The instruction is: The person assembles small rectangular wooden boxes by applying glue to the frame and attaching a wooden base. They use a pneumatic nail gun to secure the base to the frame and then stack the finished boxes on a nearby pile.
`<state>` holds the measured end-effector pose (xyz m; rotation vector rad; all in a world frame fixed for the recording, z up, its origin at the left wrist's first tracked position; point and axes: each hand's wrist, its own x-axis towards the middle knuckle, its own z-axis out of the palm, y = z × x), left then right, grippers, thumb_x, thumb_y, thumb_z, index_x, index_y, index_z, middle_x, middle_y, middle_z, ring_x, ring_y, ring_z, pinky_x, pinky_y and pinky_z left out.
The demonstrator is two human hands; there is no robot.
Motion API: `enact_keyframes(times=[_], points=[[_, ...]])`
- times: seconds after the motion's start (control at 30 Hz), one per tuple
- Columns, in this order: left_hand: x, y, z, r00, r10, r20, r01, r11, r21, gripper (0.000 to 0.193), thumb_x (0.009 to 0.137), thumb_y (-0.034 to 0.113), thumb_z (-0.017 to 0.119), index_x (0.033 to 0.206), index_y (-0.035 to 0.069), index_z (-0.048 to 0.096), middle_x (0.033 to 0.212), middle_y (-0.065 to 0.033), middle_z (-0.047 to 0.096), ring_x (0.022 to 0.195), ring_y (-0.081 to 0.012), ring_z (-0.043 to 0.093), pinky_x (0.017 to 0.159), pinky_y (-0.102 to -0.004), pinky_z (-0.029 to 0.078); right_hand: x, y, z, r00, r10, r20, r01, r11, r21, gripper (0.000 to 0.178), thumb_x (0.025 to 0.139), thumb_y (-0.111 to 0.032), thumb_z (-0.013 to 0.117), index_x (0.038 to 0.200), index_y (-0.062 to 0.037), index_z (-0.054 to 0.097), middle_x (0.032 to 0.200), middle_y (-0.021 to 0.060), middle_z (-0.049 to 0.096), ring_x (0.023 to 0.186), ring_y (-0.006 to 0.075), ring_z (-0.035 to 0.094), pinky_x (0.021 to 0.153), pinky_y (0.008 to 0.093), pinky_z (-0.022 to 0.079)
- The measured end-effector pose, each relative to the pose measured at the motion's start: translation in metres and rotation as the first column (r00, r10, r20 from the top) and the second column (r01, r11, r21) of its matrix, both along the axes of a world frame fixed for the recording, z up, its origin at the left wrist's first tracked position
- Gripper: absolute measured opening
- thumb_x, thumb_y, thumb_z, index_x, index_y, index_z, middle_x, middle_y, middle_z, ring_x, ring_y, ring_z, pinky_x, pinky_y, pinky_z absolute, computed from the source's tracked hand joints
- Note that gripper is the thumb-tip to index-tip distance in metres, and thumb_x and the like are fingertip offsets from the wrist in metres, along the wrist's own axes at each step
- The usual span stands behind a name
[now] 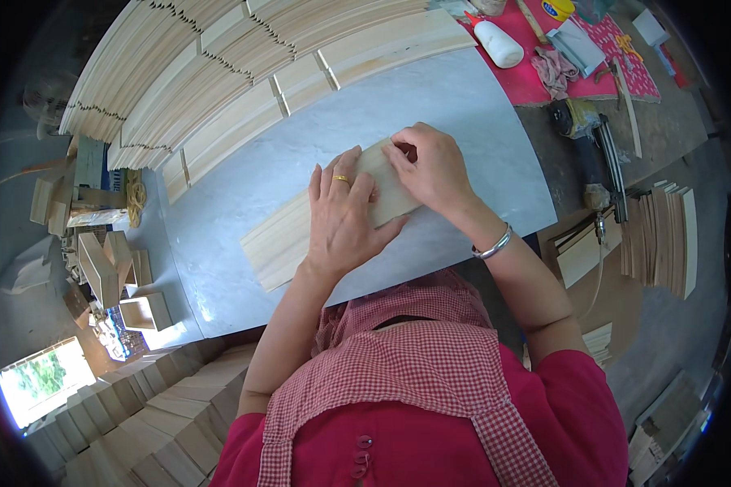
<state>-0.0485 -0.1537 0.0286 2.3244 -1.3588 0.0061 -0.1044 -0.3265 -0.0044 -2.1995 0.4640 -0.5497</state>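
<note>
A flat, pale wooden board (288,241) lies slantwise on the grey-white tabletop (227,195). My left hand (343,213), with a gold ring, rests on the board, its thumb out toward the near edge and its fingers mostly stretched, the index finger bent. My right hand (433,169), with a silver bangle on the wrist, is at the board's far right end. Its thumb and fingertips are drawn together in a pinch there; anything between them is too small or hidden to make out.
Tall stacks of thin wooden boards (162,65) line the table's far side. A white squeeze bottle (499,45) and a crumpled rag (555,73) lie on a red cloth, far right. Nearer are a nail gun (589,150) and more boards (662,239). Wooden boxes (144,312) stand left.
</note>
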Motion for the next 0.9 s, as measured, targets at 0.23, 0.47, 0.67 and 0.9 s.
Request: enact_keyframes(times=[0.23, 0.47, 0.67, 0.9], points=[[0.002, -0.003, -0.005, 0.998, 0.021, -0.057, -0.025, 0.998, -0.061, 0.049, 0.061, 0.028, 0.091, 0.086, 0.007, 0.054, 0.138, -0.0250, 0.050, 0.124, -0.0424, 0.048, 0.106, -0.0531, 0.036, 0.000, 0.008, 0.001, 1.000, -0.013, 0.009, 0.014, 0.991, -0.131, 0.011, 0.089, -0.012, 0.073, 0.091, -0.0023, 0.069, 0.087, 0.0107, 0.067, 0.073, 0.0278, 0.068, 0.066, 0.0396, 0.054], [0.005, -0.005, -0.004, 0.998, 0.016, -0.064, -0.020, 0.998, -0.054, 0.047, 0.061, 0.032, 0.089, 0.085, 0.005, 0.058, 0.133, -0.0273, 0.051, 0.120, -0.0419, 0.049, 0.104, -0.0530, 0.035, 0.002, 0.013, 0.004, 0.999, -0.049, -0.021, 0.044, 0.982, -0.182, 0.015, 0.088, -0.015, 0.073, 0.088, -0.0020, 0.065, 0.091, 0.0118, 0.064, 0.085, 0.0312, 0.065, 0.074, 0.0427, 0.054], [0.006, -0.005, -0.005, 0.998, 0.011, -0.054, -0.014, 0.999, -0.043, 0.049, 0.060, 0.033, 0.090, 0.085, 0.006, 0.058, 0.135, -0.0265, 0.051, 0.121, -0.0410, 0.049, 0.104, -0.0530, 0.035, 0.002, 0.018, -0.005, 0.990, -0.101, 0.094, 0.104, 0.994, -0.027, 0.012, 0.090, -0.012, 0.072, 0.091, -0.0022, 0.065, 0.089, 0.0105, 0.064, 0.082, 0.0326, 0.066, 0.072, 0.0424, 0.054], [0.006, -0.012, -0.002, 1.000, -0.010, -0.024, 0.009, 1.000, -0.023, 0.051, 0.060, 0.030, 0.091, 0.087, 0.006, 0.055, 0.136, -0.0227, 0.054, 0.123, -0.0405, 0.051, 0.102, -0.0531, 0.039, 0.001, 0.016, -0.002, 0.989, -0.083, 0.124, 0.098, 0.988, -0.119, 0.010, 0.090, -0.009, 0.070, 0.095, -0.0013, 0.067, 0.091, 0.0129, 0.065, 0.082, 0.0335, 0.067, 0.073, 0.0416, 0.054]])
